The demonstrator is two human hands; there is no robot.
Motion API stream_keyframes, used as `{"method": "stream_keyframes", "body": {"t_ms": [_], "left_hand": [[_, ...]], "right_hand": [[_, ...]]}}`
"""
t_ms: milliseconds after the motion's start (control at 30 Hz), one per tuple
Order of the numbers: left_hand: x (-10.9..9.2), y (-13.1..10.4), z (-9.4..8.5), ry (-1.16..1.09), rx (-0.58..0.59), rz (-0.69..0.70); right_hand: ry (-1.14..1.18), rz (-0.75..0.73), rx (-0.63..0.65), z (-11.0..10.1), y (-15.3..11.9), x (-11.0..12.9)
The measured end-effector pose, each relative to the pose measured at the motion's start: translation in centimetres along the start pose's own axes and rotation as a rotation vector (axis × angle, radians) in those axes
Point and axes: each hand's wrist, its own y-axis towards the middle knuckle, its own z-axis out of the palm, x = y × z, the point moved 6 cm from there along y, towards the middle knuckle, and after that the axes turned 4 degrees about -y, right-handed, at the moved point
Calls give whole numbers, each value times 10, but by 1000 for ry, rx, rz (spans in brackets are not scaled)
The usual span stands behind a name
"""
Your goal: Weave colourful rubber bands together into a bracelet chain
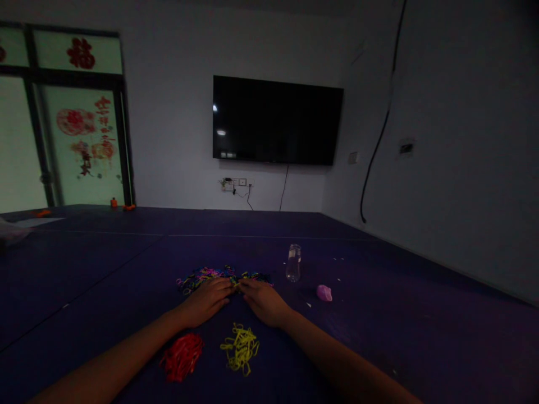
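Observation:
A wide pile of mixed-colour bands [201, 276] lies on the purple table [126, 280], partly hidden by both hands. My left hand [209, 301] rests over the pile's near side, its fingertips close to those of my right hand [264, 301]. Between the fingertips a bit of yellow band shows; what each hand holds, if anything, is too small and dark to tell. Nearer to me lie a heap of red bands [183, 357], beside my left forearm, and a looser heap of yellow bands [241, 348] between the forearms.
A clear glass bottle [293, 264] stands right of the pile, with a pink lump [324, 292] beyond it to the right. Small white scraps dot the table nearby. Orange objects [113, 202] sit at the far left edge. A dark television [278, 120] hangs on the wall.

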Motion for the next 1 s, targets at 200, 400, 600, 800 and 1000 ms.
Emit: {"method": "stream_keyframes", "body": {"t_ms": [200,400,600,800,1000], "left_hand": [[-5,0,-4,-14,-4,-31],[-3,0,-3,-9,-10,-48],[-1,-1,-3,5,-31,-58],[-1,-2,-5,12,-56,-85],[-1,-2,-5,23,-65,-101]], "right_hand": [[-3,14,-68,-1,0,-3],[42,0,-146,-11,0,-1],[43,-59,-105,-9,2,2],[26,-29,-72,-2,0,-1],[29,-47,-37,-2,1,0]]}}
